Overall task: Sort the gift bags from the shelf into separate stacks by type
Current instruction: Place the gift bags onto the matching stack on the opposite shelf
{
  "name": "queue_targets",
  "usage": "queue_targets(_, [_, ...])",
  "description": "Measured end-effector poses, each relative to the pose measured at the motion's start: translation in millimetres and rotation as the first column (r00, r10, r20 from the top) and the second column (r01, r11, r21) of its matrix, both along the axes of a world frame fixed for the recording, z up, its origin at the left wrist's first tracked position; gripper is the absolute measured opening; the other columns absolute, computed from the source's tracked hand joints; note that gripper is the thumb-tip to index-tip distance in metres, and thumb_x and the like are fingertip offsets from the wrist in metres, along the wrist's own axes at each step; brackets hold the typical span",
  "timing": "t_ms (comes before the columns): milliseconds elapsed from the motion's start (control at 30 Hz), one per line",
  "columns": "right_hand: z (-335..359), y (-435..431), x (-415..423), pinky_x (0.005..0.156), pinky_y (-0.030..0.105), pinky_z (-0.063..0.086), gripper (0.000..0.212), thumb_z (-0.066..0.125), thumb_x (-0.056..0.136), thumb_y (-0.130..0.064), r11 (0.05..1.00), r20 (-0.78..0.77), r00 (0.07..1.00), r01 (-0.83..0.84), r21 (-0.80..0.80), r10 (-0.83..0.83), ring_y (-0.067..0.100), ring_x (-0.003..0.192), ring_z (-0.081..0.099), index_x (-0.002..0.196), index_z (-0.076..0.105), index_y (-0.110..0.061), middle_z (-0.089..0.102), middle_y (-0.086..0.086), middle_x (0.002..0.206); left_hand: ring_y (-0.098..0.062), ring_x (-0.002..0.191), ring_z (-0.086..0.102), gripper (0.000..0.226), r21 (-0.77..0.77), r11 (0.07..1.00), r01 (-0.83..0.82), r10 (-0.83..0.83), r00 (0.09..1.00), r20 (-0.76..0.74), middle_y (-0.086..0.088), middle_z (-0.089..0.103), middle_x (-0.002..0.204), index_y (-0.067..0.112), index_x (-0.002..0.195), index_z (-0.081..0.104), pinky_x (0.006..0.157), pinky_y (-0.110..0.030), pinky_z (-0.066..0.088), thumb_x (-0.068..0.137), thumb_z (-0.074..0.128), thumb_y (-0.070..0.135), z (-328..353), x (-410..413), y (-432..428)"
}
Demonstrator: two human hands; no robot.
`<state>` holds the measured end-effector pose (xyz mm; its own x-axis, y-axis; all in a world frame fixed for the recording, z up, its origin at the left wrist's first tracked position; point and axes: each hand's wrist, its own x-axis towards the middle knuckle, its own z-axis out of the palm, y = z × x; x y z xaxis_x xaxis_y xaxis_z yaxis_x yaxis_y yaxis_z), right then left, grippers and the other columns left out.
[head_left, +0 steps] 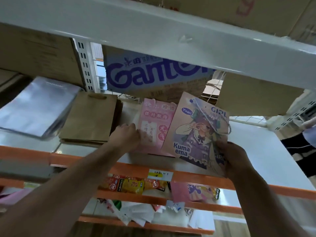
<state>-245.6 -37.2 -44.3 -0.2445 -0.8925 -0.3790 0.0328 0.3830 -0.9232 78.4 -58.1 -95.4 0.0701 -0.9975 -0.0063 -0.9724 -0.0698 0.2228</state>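
Observation:
A peach gift bag with a cartoon girl in purple (196, 132) is lifted off the white shelf (253, 151), tilted. My right hand (234, 159) grips its lower right corner. Beside it, a pink gift bag with Chinese writing (154, 124) lies flat on the shelf. My left hand (127, 135) holds this pink bag at its left edge, fingers curled on it. To the left lies a stack of plain brown paper bags (89, 118), and further left a pile of shiny silver bags (35, 108).
A white shelf board (153, 36) hangs overhead. A blue-printed carton (153, 72) and brown boxes stand at the back. Orange shelf rails (188, 177) edge the front, with snack packets (131, 185) on the level below. A person stands at the far right (306, 142).

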Motion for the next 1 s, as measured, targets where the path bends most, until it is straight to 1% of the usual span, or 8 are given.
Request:
queue_targets(200, [0.2, -24.0, 22.5, 0.084, 0.058, 0.059, 0.025, 0.057, 0.098, -0.018, 0.993, -0.075, 0.991, -0.108, 0.048, 0.112, 0.039, 0.091, 0.073, 0.118, 0.062, -0.004, 0.076, 0.017, 0.097, -0.018, 0.114, 0.055, 0.019, 0.074, 0.962, 0.262, -0.261, 0.965, -0.015, 0.004, 0.061, 0.118, 0.028, 0.090, 0.054, 0.099, -0.036, 0.040, 0.081, 0.037, 0.031, -13.6, 21.6, 23.1])
queue_targets(367, [8.7, -48.0, 52.9, 0.081, 0.053, 0.059, 0.019, 0.058, 0.096, -0.012, 0.979, -0.086, 0.976, -0.199, 0.042, 0.202, 0.036, 0.091, 0.073, 0.114, 0.064, -0.007, 0.076, 0.015, 0.097, -0.016, 0.115, 0.053, 0.022, 0.029, 0.954, 0.299, -0.300, 0.948, 0.105, 0.004, 0.062, 0.122, 0.022, 0.105, 0.065, 0.099, -0.033, 0.037, 0.090, 0.050, 0.016, -8.3, 15.1, 24.7])
queue_targets(500, [2.7, -69.4, 77.3, 0.079, 0.049, 0.060, 0.018, 0.067, 0.092, -0.016, 0.982, -0.205, 0.961, -0.180, 0.056, 0.188, 0.032, 0.088, 0.072, 0.109, 0.067, -0.007, 0.074, 0.014, 0.098, -0.020, 0.113, 0.050, 0.024, 0.042, 0.967, 0.251, -0.253, 0.963, 0.096, 0.002, 0.059, 0.128, 0.023, 0.118, 0.063, 0.099, -0.034, 0.042, 0.096, 0.052, 0.024, -11.3, 13.9, 27.1])
queue_targets(633, [-14.6, -83.5, 83.0, 0.053, 0.027, 0.049, 0.042, 0.071, 0.087, -0.045, 0.973, -0.732, 0.647, -0.211, 0.096, 0.213, 0.021, 0.076, 0.068, 0.105, 0.071, -0.006, 0.071, 0.006, 0.092, -0.019, 0.115, 0.051, 0.018, 0.063, 0.949, 0.310, -0.316, 0.942, 0.115, 0.004, 0.061, 0.125, 0.029, 0.102, 0.063, 0.097, -0.034, 0.040, 0.092, 0.054, 0.018, -8.3, 13.2, 29.1])
queue_targets(733, [-16.5, -81.5, 79.1, 0.049, 0.024, 0.039, 0.051, 0.071, 0.084, -0.053, 0.963, -0.820, 0.515, -0.217, 0.158, 0.250, 0.012, 0.065, 0.060, 0.095, 0.059, -0.005, 0.064, 0.000, 0.078, -0.017, 0.116, 0.051, 0.018, 0.069, 0.950, 0.305, -0.311, 0.945, 0.106, 0.004, 0.061, 0.122, 0.030, 0.099, 0.062, 0.098, -0.034, 0.038, 0.090, 0.054, 0.017, -7.1, 13.3, 26.8])
queue_targets(833, [-16.4, -80.6, 77.8, 0.049, 0.025, 0.042, 0.053, 0.067, 0.087, -0.054, 0.955, -0.748, 0.595, -0.212, 0.205, 0.293, 0.015, 0.066, 0.062, 0.099, 0.068, -0.002, 0.067, 0.003, 0.082, -0.019, 0.106, 0.054, 0.010, 0.133, 0.970, 0.204, -0.195, 0.978, -0.075, -0.001, 0.063, 0.118, 0.025, 0.100, 0.060, 0.096, -0.035, 0.044, 0.095, 0.052, 0.022, -2.2, 10.9, 20.5])
queue_targets(900, [-16.8, -79.6, 76.9, 0.056, 0.031, 0.053, 0.046, 0.067, 0.087, -0.051, 0.961, -0.654, 0.706, -0.183, 0.205, 0.274, 0.019, 0.070, 0.066, 0.096, 0.070, -0.006, 0.070, 0.005, 0.086, -0.023, 0.101, 0.060, 0.024, 0.152, 0.988, 0.022, 0.034, 0.933, -0.359, -0.006, 0.064, 0.119, 0.014, 0.117, 0.059, 0.087, -0.037, 0.052, 0.097, 0.051, 0.026, 8.8, 10.9, 14.9])
queue_targets(1000, [-15.7, -74.2, 76.7, 0.072, 0.041, 0.059, 0.036, 0.072, 0.084, -0.045, 0.971, -0.447, 0.870, -0.129, 0.203, 0.209, 0.025, 0.078, 0.069, 0.090, 0.063, -0.011, 0.071, 0.008, 0.090, -0.029, 0.085, 0.061, 0.029, 0.137, 0.962, -0.236, 0.253, 0.579, -0.775, -0.010, 0.061, 0.089, 0.006, 0.093, 0.060, 0.071, -0.036, 0.049, 0.088, 0.050, 0.034, 23.9, 6.1, 3.8])
